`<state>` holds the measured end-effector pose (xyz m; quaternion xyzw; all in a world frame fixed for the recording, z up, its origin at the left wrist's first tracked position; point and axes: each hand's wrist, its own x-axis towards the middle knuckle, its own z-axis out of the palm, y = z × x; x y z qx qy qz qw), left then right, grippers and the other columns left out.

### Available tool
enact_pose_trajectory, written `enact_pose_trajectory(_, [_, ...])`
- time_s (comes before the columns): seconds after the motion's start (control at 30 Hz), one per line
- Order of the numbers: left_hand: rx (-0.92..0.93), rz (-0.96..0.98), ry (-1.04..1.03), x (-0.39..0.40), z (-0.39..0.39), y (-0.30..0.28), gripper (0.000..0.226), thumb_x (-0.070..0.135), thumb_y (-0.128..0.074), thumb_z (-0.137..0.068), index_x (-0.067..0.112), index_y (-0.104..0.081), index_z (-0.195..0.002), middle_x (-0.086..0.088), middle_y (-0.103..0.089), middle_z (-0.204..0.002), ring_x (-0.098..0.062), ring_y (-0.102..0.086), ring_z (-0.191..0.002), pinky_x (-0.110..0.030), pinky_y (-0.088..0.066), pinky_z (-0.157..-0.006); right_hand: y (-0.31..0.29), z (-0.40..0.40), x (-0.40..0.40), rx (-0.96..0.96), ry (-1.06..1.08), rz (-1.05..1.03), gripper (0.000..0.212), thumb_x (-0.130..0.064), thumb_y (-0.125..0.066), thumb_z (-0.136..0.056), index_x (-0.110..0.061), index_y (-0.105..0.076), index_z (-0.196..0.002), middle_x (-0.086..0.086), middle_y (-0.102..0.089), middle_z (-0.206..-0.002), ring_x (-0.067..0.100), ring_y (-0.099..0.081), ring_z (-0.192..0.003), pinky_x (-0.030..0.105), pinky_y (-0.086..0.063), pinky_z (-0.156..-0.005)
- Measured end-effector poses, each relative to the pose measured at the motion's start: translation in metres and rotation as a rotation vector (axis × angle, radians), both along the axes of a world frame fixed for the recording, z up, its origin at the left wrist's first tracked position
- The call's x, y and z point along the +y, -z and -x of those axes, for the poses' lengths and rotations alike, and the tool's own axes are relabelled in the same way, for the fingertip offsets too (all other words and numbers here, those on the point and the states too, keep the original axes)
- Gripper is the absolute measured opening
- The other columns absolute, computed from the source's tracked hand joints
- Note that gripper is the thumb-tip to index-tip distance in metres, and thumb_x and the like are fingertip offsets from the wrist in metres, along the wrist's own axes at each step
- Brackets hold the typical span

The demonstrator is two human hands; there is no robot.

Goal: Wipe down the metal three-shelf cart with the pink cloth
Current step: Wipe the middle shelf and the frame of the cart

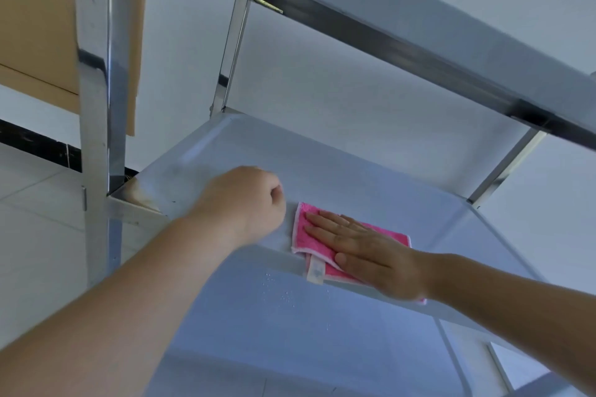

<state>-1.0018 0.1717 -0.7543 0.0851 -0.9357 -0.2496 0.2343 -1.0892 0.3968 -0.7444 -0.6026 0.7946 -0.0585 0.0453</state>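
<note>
I see the right hand (371, 255) pressed flat, fingers (325, 219) spread and released, on the pink cloth (311, 237) at the middle shelf's (371, 177) front edge. Left hand (248, 203) is clenched, grasping nothing, just beside the cloth. Droplets (283, 293) dot the bottom shelf (258, 332).
</note>
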Motion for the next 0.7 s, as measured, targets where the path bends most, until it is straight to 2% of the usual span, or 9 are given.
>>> enact_pose_trajectory(0.1, [0.012, 0.143, -0.028, -0.036, -0.011, -0.003, 0.023, 0.028, -0.039, -0.087, 0.022, -0.053, -0.069, 0.004, -0.063, -0.086, -0.026, -0.057, -0.085, -0.035, -0.048, -0.072, -0.005, -0.004, 0.001, -0.015, -0.013, -0.077, 0.048, -0.033, -0.024, -0.1, -0.03, -0.007, -0.146, -0.011, -0.004, -0.157, 0.004, 0.002, -0.144, 0.041, -0.006, -0.119])
enact_pose_trajectory(0.17, [-0.051, 0.225, -0.077, -0.063, -0.022, 0.002, 0.025, 0.028, -0.036, -0.088, 0.022, -0.053, -0.07, 0.005, -0.062, -0.086, -0.023, -0.055, -0.083, -0.035, -0.049, -0.07, -0.009, -0.006, 0.001, -0.026, -0.012, -0.119, 0.05, -0.033, -0.023, -0.099, -0.028, -0.005, -0.145, -0.007, -0.001, -0.157, 0.007, 0.004, -0.145, 0.045, -0.005, -0.118])
enact_pose_trajectory(0.27, [-0.104, 0.181, -0.064, -0.075, -0.03, 0.01, 0.03, 0.03, -0.032, -0.088, 0.023, -0.061, -0.083, 0.009, -0.062, -0.094, -0.019, -0.056, -0.091, -0.038, -0.05, -0.076, -0.011, -0.01, 0.0, -0.016, -0.003, -0.12, 0.051, -0.031, -0.023, -0.099, -0.023, -0.006, -0.147, -0.005, 0.0, -0.158, 0.009, 0.004, -0.145, 0.047, -0.006, -0.118])
enact_pose_trajectory(0.37, [-0.093, 0.183, -0.07, -0.071, -0.028, 0.013, 0.03, 0.03, -0.031, -0.086, 0.026, -0.061, -0.084, 0.013, -0.062, -0.096, -0.017, -0.056, -0.092, -0.038, -0.05, -0.077, -0.009, -0.014, -0.012, -0.016, -0.057, -0.1, 0.052, -0.032, -0.023, -0.1, -0.02, -0.006, -0.147, -0.002, -0.001, -0.158, 0.012, 0.002, -0.145, 0.05, -0.008, -0.117])
enact_pose_trajectory(0.5, [-0.099, 0.169, -0.074, -0.076, -0.029, 0.015, 0.032, 0.031, -0.032, -0.084, 0.027, -0.063, -0.089, 0.014, -0.063, -0.103, -0.016, -0.057, -0.098, -0.038, -0.049, -0.082, -0.01, -0.015, -0.043, -0.055, -0.091, -0.101, 0.05, -0.032, -0.023, -0.099, -0.024, -0.005, -0.145, -0.001, -0.003, -0.158, 0.013, 0.002, -0.145, 0.051, -0.008, -0.117])
enact_pose_trajectory(0.7, [-0.117, 0.171, -0.039, -0.073, -0.031, 0.013, 0.033, 0.031, -0.034, -0.086, 0.031, -0.066, -0.096, 0.016, -0.061, -0.112, -0.013, -0.055, -0.105, -0.037, -0.048, -0.087, -0.01, 0.01, -0.066, -0.064, -0.077, -0.125, 0.049, -0.03, -0.024, -0.098, -0.03, -0.004, -0.142, -0.005, -0.001, -0.157, 0.006, 0.003, -0.144, 0.043, -0.003, -0.119])
